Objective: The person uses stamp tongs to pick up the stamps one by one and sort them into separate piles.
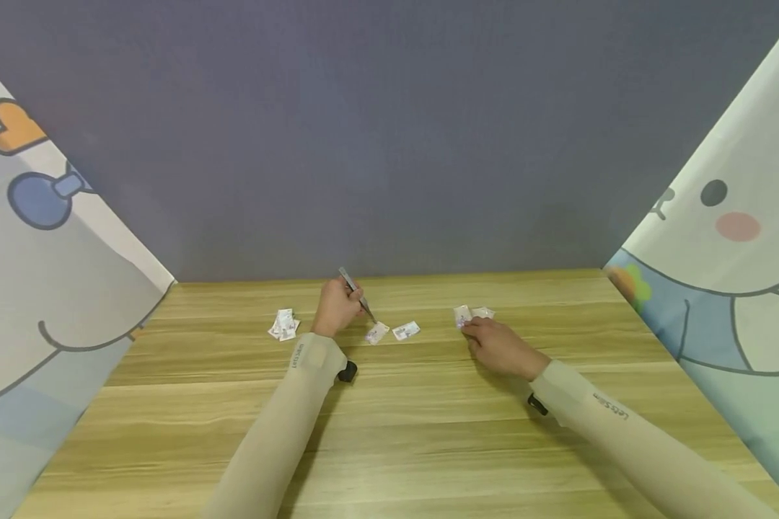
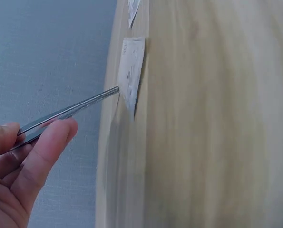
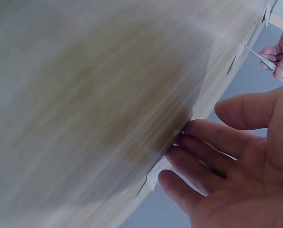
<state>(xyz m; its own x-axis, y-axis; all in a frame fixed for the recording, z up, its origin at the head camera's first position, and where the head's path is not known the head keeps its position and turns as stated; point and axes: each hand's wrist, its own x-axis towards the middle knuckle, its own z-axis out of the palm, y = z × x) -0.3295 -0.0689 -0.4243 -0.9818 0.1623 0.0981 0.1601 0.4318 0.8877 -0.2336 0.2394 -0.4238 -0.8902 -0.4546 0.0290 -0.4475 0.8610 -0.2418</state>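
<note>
My left hand [image 1: 337, 306] pinches metal tweezers [image 1: 355, 290] between thumb and fingers. In the left wrist view the tweezer tips meet the edge of a small, flat, whitish printed slip [image 2: 131, 71]; whether they grip it I cannot tell. That slip [image 1: 377, 333] lies on the table, close to a second printed slip [image 1: 406, 331]. Farther right, my right hand [image 1: 501, 347] rests its fingertips at the near edge of another slip [image 1: 462, 316], thumb held apart in the right wrist view. One more slip [image 1: 483, 312] lies beside it, partly hidden by the hand.
Several overlapping slips [image 1: 285, 325] lie in a small pile left of my left hand. The wood-grain table [image 1: 402, 440] ends at a grey upright panel [image 1: 389, 144]. Cartoon-printed sheets [image 1: 720, 288] hang at both sides.
</note>
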